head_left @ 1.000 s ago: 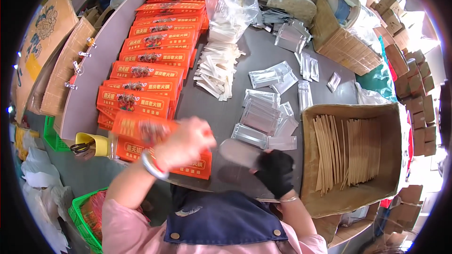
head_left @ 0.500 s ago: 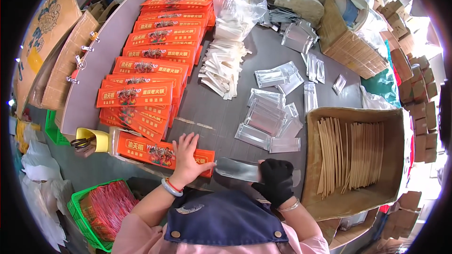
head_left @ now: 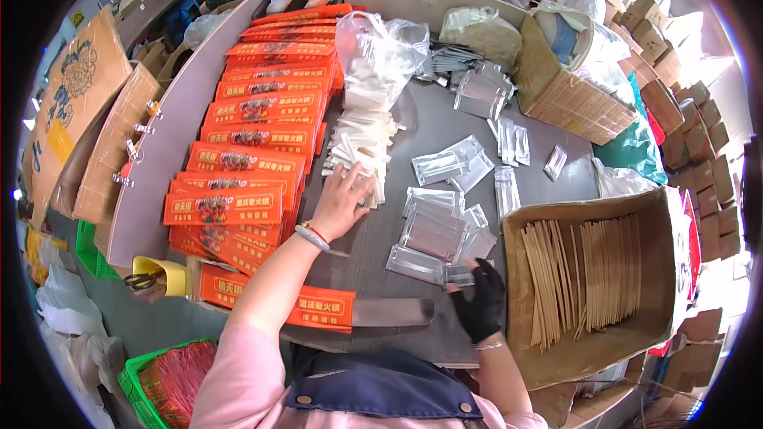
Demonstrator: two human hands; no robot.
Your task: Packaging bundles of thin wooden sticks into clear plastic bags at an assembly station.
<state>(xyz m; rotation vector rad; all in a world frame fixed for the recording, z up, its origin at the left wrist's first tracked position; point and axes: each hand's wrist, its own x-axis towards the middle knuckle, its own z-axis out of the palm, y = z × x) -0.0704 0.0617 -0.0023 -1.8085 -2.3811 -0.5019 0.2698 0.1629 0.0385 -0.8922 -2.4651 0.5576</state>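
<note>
My left hand (head_left: 346, 199) reaches to the near end of a pile of slim white paper strips (head_left: 359, 147), fingers spread over the closest ones. My right hand (head_left: 479, 302), in a black fingerless glove, is beside the nearest flat clear packets (head_left: 415, 264). Its thumb and forefinger are apart at the edge of one packet, and no firm grip shows. Below my left forearm lies a printed red paper sleeve (head_left: 324, 307) at the table's front edge. A see-through plastic strip (head_left: 393, 312) extends from the sleeve's right end.
Overlapping red sleeves (head_left: 222, 205) fill the table's left side. A cardboard box (head_left: 592, 349) of thin wooden sticks stands at the right. A yellow holder (head_left: 171, 276) with scissors is at the left front corner. Behind are a clear bag (head_left: 389, 40) and another carton (head_left: 568, 95).
My left hand has left the red sleeve and moved forward to the white strips. My right hand has let go of the plastic strip and shifted toward the clear packets.
</note>
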